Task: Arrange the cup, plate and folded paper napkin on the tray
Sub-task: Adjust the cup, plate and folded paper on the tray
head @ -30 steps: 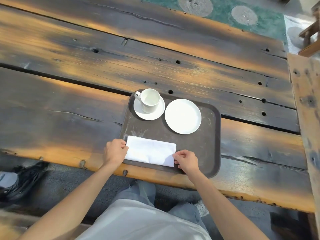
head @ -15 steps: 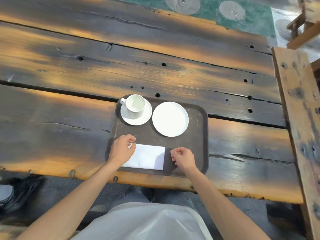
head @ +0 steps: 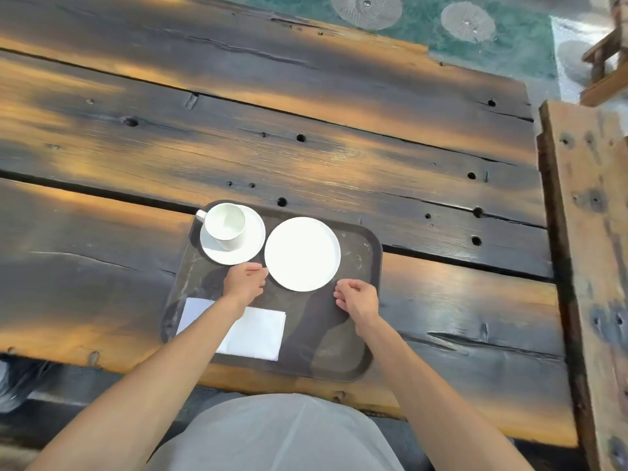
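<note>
A white cup (head: 226, 222), white plate (head: 302, 253) and white napkin (head: 253, 331) sit on a dark brown tray (head: 360, 266), over scorched black-and-amber planks (head: 306, 130).

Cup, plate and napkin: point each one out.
cup (head: 226, 222), head view, on its inner bowl.
plate (head: 302, 253), head view, on its flat centre.
napkin (head: 261, 334), head view, on the right half, clear of the forearm.
</note>
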